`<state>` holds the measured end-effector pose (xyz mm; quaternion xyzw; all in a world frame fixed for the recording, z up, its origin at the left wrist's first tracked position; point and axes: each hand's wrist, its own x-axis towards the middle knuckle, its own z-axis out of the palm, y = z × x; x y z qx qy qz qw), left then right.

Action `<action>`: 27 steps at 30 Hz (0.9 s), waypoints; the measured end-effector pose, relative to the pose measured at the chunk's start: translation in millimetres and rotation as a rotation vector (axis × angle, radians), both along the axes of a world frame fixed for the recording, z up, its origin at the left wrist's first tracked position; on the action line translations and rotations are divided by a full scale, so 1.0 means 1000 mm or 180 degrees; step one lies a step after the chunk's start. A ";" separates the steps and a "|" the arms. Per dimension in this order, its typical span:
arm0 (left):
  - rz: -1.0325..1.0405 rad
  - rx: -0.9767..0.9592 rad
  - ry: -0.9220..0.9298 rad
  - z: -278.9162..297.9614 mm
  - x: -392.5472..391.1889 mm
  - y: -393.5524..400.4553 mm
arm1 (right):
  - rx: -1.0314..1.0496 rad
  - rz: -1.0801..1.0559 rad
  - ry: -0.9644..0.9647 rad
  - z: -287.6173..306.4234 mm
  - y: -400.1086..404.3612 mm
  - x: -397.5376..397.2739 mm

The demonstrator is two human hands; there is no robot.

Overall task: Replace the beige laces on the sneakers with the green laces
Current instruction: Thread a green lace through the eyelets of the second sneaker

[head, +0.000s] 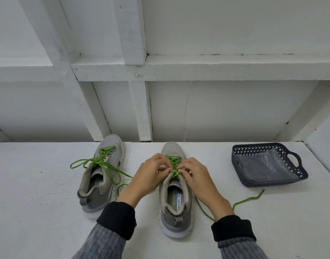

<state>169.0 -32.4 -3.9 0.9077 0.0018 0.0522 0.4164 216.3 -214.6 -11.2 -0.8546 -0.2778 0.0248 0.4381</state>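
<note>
Two grey sneakers stand toe-away on a white surface. The left sneaker [101, 174] carries a green lace [96, 162] tied in a loose bow, with loops trailing left and right. The right sneaker [174, 195] is laced in green too. My left hand [151, 174] and my right hand [195, 176] meet over its upper eyelets, and the fingertips of both pinch the green lace [173, 168] there. One loose end of that lace [248, 200] runs out to the right under my right wrist. No beige laces show.
A dark blue perforated basket [295, 176] with a clear plastic bag inside sits at the right, tilted on the surface. A white framed wall rises just behind the sneakers' toes. Bare white surface lies to the left and in front.
</note>
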 end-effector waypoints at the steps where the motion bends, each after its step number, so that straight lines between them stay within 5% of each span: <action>1: -0.0049 0.0135 -0.0004 0.001 -0.001 0.000 | -0.0043 0.0036 -0.0097 -0.001 0.000 -0.001; 8: 0.0209 0.1467 -0.0689 -0.010 -0.006 -0.008 | -0.0289 -0.0168 -0.0764 0.003 -0.002 -0.012; 15: 0.0356 -0.0384 -0.0394 -0.018 -0.014 -0.010 | 0.0900 -0.0401 0.1076 -0.006 -0.002 -0.008; 18: 0.0430 -0.0566 -0.0418 -0.015 -0.011 -0.009 | 0.1104 -0.0426 0.1359 -0.005 -0.002 -0.004; 21: 0.0386 0.0147 -0.0526 -0.015 -0.011 -0.010 | 0.0672 -0.0643 0.0825 -0.005 0.002 -0.009; 23: 0.0585 0.1041 -0.1002 -0.014 -0.013 -0.014 | 0.0064 -0.0802 -0.0102 -0.006 0.006 -0.018; 25: 0.0756 0.1044 -0.1241 -0.014 -0.018 -0.018 | -0.0301 -0.0915 -0.0865 -0.007 0.008 -0.023; 27: 0.0827 0.1005 -0.1356 -0.019 -0.018 -0.019 | -0.0195 -0.0939 -0.0675 -0.007 0.008 -0.024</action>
